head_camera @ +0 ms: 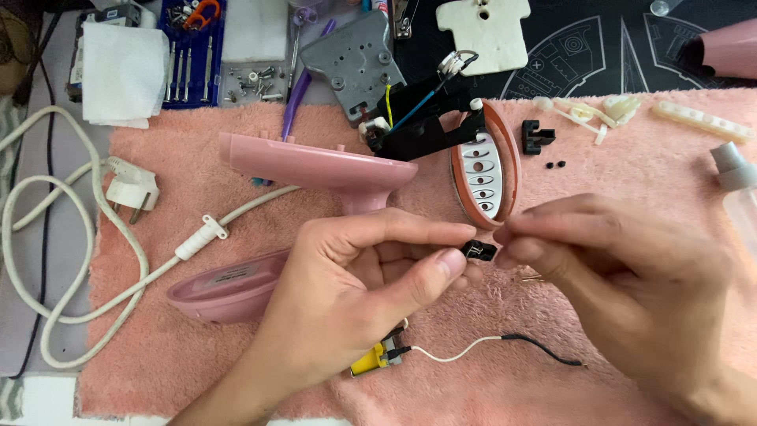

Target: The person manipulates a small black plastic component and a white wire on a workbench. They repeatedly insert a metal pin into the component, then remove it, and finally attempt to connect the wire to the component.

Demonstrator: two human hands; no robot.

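My left hand (359,284) and my right hand (623,276) meet over a pink towel (631,166). Between their fingertips they pinch a small black plastic part (479,251). Just behind it stands a pink iron's soleplate section (485,170), on edge, with a black inner assembly (426,118) and coloured wires attached. A pink handle shell (315,164) lies to the left, and another pink shell piece (225,288) sits under my left wrist. Below my left hand lies a small yellow component (371,361) with a white and black wire (489,347).
A white power cord (47,260) with plug (130,188) loops at the left. Screws (252,83), a blue screwdriver case (193,47), a grey metal plate (351,59), a white insulating pad (485,31), small black clips (538,136) and white plastic bits (599,110) lie at the back.
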